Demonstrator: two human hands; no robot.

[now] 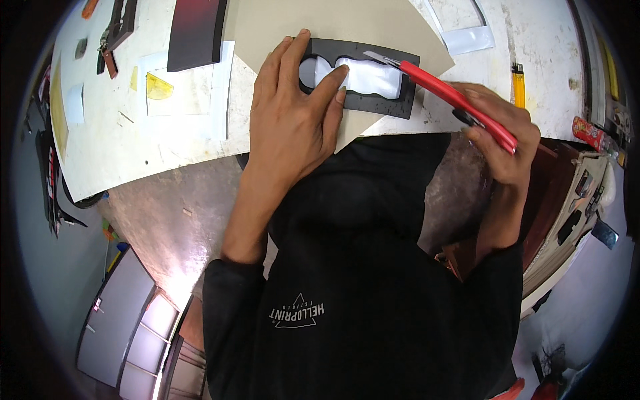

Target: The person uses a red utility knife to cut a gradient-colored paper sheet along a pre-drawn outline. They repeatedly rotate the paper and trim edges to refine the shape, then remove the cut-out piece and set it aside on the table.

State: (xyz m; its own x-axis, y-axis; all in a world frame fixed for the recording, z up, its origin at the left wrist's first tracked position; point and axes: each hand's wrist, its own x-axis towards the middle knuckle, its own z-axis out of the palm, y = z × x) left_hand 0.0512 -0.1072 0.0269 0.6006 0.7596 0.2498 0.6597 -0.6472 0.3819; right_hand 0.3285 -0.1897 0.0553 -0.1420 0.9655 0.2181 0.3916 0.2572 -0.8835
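Observation:
A dark grey rectangular panel (398, 108) lies on a beige board (260, 40) at the table's near edge. Set into it is a glossy white shape (377, 79) with a wavy dark outline. My left hand (290, 110) rests over the panel's left end, fingers spread and index fingertip touching the white surface. In my right hand (503, 130) is a red utility knife (453, 97), gripped along its handle. The knife slants to the upper left, and its extended blade reaches the panel near the white shape's upper edge. Whether the blade touches cannot be seen.
The white tabletop (187, 148) bears a black-and-red panel (195, 37) on the left. Beyond it lie white sheets with a yellow scrap (159, 85). A yellow cutter (519, 87) and a red packet (587, 133) lie toward the right. The table's near edge curves before me.

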